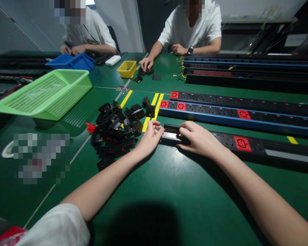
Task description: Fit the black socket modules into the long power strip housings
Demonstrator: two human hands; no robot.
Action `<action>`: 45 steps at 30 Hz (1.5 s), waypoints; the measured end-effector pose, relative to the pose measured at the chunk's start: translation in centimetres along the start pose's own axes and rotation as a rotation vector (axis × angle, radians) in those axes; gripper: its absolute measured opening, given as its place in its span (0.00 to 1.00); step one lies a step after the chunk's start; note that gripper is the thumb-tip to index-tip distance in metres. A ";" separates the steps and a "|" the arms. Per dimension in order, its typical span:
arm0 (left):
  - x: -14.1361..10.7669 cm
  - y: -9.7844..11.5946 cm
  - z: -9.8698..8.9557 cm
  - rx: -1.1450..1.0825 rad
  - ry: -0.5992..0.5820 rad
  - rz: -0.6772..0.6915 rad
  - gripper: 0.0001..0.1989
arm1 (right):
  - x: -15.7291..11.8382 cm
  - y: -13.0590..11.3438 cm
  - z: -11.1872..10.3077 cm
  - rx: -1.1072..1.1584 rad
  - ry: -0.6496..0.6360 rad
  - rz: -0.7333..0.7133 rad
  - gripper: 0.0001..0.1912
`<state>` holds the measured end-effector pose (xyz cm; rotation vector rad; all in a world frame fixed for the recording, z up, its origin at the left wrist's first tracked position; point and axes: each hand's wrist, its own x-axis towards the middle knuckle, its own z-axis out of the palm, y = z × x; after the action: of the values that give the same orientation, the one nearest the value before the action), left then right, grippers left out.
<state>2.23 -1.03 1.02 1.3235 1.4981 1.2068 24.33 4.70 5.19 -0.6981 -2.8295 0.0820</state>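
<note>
A long black power strip housing (256, 156) lies across the right side of the green table, with black sockets and one red socket (242, 144) fitted in it. At the housing's open left end, my left hand (153, 135) has its fingers bent together; what they hold, if anything, is hidden. My right hand (195, 138) grips a black socket module (185, 137), mostly covered by the fingers, over the channel. Bare silvery metal (170, 135) shows between my hands. Just left of them is a pile of black socket modules (115, 126).
Two finished-looking strips (207, 114) lie behind the housing, and more strips (246, 80) beyond. A green basket (66, 109), a blue bin (69, 62) and a yellow bin (127, 69) stand at the left and back. Two people sit opposite, one handling small black parts.
</note>
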 end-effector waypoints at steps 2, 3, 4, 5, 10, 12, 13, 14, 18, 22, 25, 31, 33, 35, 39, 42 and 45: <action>-0.4 1.5 -0.7 0.114 -0.039 -0.013 0.12 | -0.1 -0.1 0.1 -0.033 0.003 0.006 0.12; -0.5 2.4 -1.2 0.184 -0.074 0.010 0.12 | -0.1 -0.2 0.1 -0.051 0.005 0.011 0.13; -0.6 3.3 -1.8 0.272 -0.123 0.056 0.12 | -0.2 -0.2 0.1 -0.069 0.005 0.017 0.13; -0.5 4.2 -2.3 0.376 -0.158 0.126 0.11 | -0.2 -0.3 0.2 -0.085 0.005 0.022 0.13; 2.6 5.9 -5.0 0.821 -0.201 0.380 0.14 | -0.2 -0.5 0.3 -0.162 -0.012 0.000 0.14; 4.8 5.3 -5.8 0.937 -0.172 0.393 0.17 | -0.1 -0.6 0.4 -0.204 -0.017 -0.011 0.15; 5.9 4.9 -6.1 0.989 -0.168 0.396 0.19 | -0.1 -0.6 0.4 -0.218 -0.018 -0.013 0.15; 7.1 4.4 -6.4 1.037 -0.185 0.402 0.21 | -0.1 -0.6 0.4 -0.225 -0.017 -0.014 0.15; 10.9 2.7 -7.2 1.161 -0.257 0.372 0.30 | -0.1 -0.6 0.5 -0.228 -0.016 -0.016 0.15; 12.9 1.4 -8.0 1.199 -0.257 0.293 0.37 | -0.1 -0.6 0.4 -0.244 -0.030 -0.015 0.15; 13.3 0.7 -8.4 1.159 -0.276 0.255 0.38 | -0.1 -0.6 0.3 -0.254 -0.038 -0.022 0.15; 12.7 0.5 -8.5 1.135 -0.272 0.216 0.38 | -0.1 -0.6 0.4 -0.250 -0.052 -0.051 0.13; 12.3 0.6 -8.6 1.130 -0.283 0.201 0.39 | 0.0 -0.6 0.4 -0.248 -0.053 -0.053 0.13; 12.0 0.8 -8.7 1.121 -0.304 0.196 0.39 | 0.0 -0.6 0.5 -0.254 -0.052 -0.051 0.13; 11.2 1.4 -8.9 1.115 -0.379 0.165 0.37 | 0.0 -0.7 0.6 -0.274 -0.053 -0.050 0.13; 10.5 2.1 -8.7 1.111 -0.437 0.141 0.37 | -0.1 -0.6 0.6 -0.290 -0.055 -0.048 0.14; 9.7 2.8 -8.4 1.116 -0.470 0.149 0.35 | -0.1 -0.6 0.7 -0.301 -0.055 -0.042 0.14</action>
<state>-6.56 7.34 6.02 2.2448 1.7558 -0.0212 23.97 4.14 4.55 -0.7044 -2.9393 -0.3431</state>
